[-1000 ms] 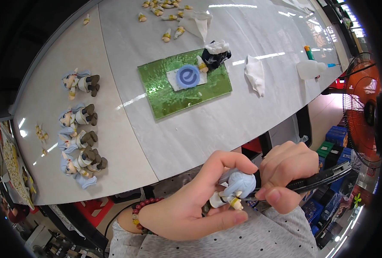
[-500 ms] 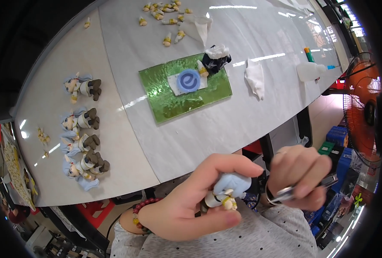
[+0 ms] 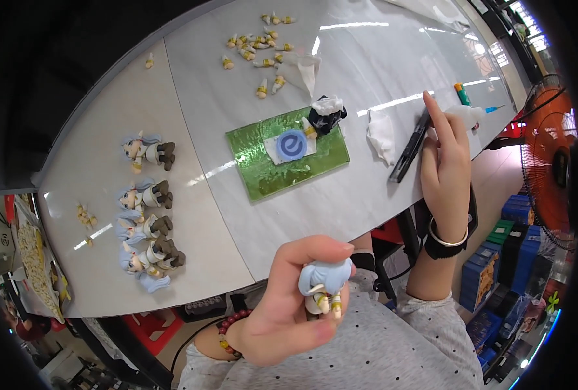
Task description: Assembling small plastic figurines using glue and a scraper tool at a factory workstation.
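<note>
My left hand (image 3: 282, 305) is closed round a small figurine (image 3: 326, 279) with pale blue hair, holding it upright above my lap. Out over the right part of the table, my right hand (image 3: 446, 169) is open with its fingers stretched forward. A slim black tool (image 3: 409, 151), perhaps tweezers, lies beside these fingers. Partly behind the hand is a translucent bottle (image 3: 469, 116) with a blue needle tip. Left of the tool sits a crumpled white cloth (image 3: 381, 138).
A green slab (image 3: 256, 179) bears a round blue piece (image 3: 293, 145) and a black-wrapped white lump (image 3: 328, 116). Several similar figurines (image 3: 147, 153) lie in a column at left. Small arm parts (image 3: 244, 52) are scattered at the back. An orange fan (image 3: 559, 162) stands at right.
My right hand has moved from beside the figurine forward to the table, and its fingers have straightened. The tool it held now appears beside it. My left hand has turned the figurine more upright.
</note>
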`<state>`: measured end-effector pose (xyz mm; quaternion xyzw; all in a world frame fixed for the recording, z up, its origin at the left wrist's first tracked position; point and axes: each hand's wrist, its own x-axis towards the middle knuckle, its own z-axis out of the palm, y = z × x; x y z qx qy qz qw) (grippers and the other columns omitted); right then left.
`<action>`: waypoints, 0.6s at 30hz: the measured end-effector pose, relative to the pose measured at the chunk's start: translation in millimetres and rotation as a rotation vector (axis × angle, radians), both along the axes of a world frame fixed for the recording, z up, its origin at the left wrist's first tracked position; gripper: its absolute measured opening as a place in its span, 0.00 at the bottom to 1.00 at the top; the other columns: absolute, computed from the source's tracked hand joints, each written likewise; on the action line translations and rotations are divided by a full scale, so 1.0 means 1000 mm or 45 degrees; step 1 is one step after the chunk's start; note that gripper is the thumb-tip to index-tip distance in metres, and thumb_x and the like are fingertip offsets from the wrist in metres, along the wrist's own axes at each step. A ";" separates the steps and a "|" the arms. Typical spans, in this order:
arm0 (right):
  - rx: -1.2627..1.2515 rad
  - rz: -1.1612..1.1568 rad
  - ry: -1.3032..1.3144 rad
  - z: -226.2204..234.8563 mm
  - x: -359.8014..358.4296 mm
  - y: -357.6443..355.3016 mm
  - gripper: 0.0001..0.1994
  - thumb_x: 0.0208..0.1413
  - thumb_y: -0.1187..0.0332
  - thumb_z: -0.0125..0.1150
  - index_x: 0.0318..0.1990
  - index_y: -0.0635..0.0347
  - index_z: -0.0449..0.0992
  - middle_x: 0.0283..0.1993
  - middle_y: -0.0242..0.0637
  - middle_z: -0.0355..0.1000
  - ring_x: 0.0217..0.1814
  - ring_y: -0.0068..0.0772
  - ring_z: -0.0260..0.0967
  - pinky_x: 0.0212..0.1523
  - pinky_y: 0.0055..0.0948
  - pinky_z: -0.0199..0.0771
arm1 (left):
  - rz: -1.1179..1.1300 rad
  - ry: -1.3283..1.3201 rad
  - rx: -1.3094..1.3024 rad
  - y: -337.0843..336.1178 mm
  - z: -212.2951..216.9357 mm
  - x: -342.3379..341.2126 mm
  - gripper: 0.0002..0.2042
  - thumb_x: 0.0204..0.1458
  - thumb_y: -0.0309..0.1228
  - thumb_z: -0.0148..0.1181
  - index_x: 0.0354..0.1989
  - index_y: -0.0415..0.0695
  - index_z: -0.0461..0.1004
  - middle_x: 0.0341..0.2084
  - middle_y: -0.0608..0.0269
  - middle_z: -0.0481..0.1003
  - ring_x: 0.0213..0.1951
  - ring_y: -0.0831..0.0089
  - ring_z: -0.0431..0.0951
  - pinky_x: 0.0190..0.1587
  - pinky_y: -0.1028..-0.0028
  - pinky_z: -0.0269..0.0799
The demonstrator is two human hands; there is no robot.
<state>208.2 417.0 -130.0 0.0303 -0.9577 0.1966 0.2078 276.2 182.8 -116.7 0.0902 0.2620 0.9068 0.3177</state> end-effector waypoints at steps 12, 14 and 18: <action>-1.133 0.874 -0.487 0.016 0.063 -0.059 0.14 0.36 0.67 0.66 0.30 0.65 0.72 0.35 0.38 0.61 0.26 0.25 0.61 0.25 0.18 0.62 | 0.451 1.027 -0.856 0.017 0.006 -0.002 0.34 0.35 0.26 0.58 0.54 0.33 0.50 0.54 0.47 0.49 0.55 0.51 0.48 0.52 0.62 0.50; -1.367 0.768 -0.037 -0.003 0.072 -0.044 0.15 0.40 0.63 0.63 0.31 0.65 0.71 0.34 0.40 0.63 0.25 0.25 0.61 0.24 0.18 0.62 | 0.302 0.974 -1.040 0.010 0.022 0.002 0.33 0.34 0.27 0.60 0.52 0.34 0.53 0.52 0.47 0.51 0.53 0.51 0.53 0.51 0.62 0.54; -1.658 0.018 0.588 0.009 0.080 0.025 0.12 0.49 0.62 0.54 0.34 0.63 0.69 0.31 0.40 0.66 0.26 0.25 0.61 0.24 0.18 0.59 | 0.954 1.210 -1.731 -0.053 0.043 0.021 0.21 0.39 0.26 0.59 0.45 0.37 0.63 0.40 0.51 0.65 0.44 0.56 0.64 0.48 0.63 0.57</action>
